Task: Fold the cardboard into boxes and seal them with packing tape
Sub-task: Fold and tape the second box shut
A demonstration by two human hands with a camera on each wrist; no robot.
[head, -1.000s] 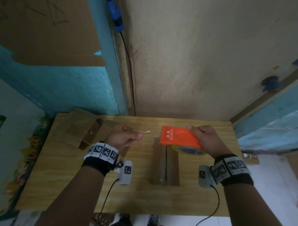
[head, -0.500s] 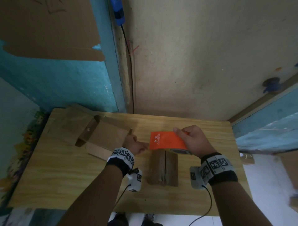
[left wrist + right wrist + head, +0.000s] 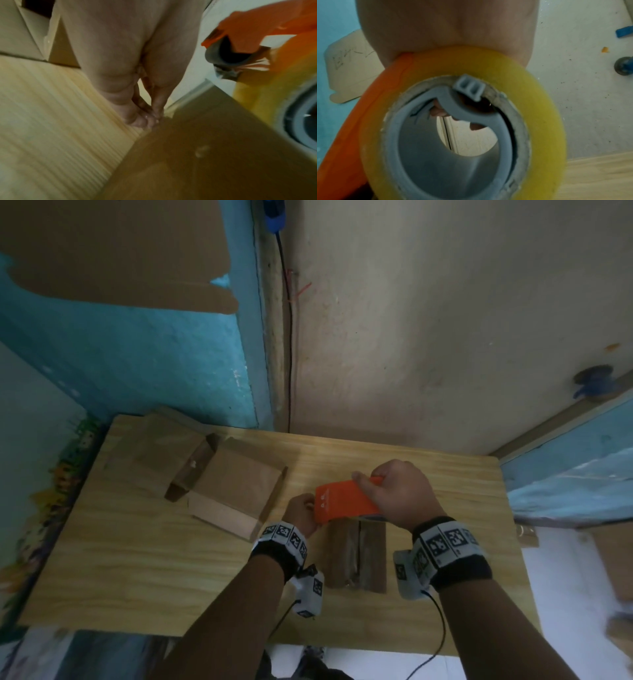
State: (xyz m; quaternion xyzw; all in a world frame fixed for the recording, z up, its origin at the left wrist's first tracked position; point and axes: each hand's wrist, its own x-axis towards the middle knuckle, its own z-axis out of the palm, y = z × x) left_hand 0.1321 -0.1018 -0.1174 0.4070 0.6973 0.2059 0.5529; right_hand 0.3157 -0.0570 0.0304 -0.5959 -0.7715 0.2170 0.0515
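Now, starting at the table's nine o'clock: a pale brown folded cardboard box (image 3: 236,491) lies with another brown cardboard piece (image 3: 154,453) behind it, both untouched. Moving right, the left hand (image 3: 301,513) sits just beside the front edge of the orange plastic tape dispenser (image 3: 342,501), thumb and fingertips (image 3: 145,121) pinched together at the far edge of the small dark brown cardboard box (image 3: 356,556) (on a tape end, I'd guess, though the film itself doesn't show). Right of that, the right hand (image 3: 397,494) is wrapped over the dispenser's top, holding it above the small box's twelve o'clock end, the yellowish roll of packing tape (image 3: 488,75) seated on its grey core.

That box looks light and stiff, its two flaps meeting at a centre seam, so it will likely skid unless pressed down; hold it by the flat top either side of the seam. The tape is thin and clingy: keep it taut.

Underneath, a light wood-grain table (image 3: 137,577); behind, a turquoise wall (image 3: 137,364) at eleven o'clock and a beige wall (image 3: 428,337) at one.
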